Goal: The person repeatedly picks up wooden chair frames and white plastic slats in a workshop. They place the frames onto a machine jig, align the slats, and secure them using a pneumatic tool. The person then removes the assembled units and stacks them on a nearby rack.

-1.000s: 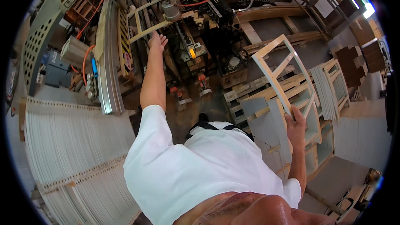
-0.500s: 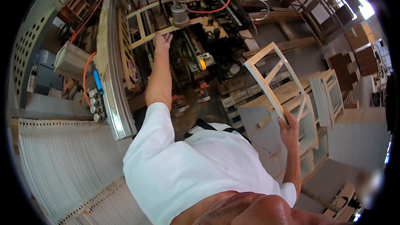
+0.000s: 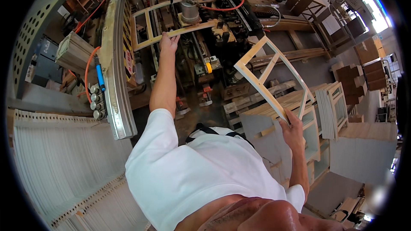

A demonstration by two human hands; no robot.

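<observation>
My left hand [image 3: 169, 42] reaches forward to a pale wooden frame [image 3: 147, 42] lying in a machine, its fingers closed over the near rail. A grey metal cylinder [image 3: 189, 13] of the machine stands at that frame, behind the rail. On the right, my right hand [image 3: 292, 127] grips a second wooden frame [image 3: 252, 78] by its lower end. This one is held up at a tilt, with a crossbar near its far end, above stacked wooden pieces. My right thumb lies along the side rail; the other fingers are partly hidden.
A metal beam [image 3: 116, 81] runs along the machine's left side, with a blue tube fitting [image 3: 100, 76] beside it. Stacked white panels [image 3: 55, 154] fill the lower left. At right stand more wooden frames [image 3: 340, 102], a pale stack [image 3: 364, 149] and brown cartons [image 3: 351, 79].
My right hand has brought its frame leftward, closer to the machine. My left hand stays at the near rail of the other frame, its fingers now more bent over it.
</observation>
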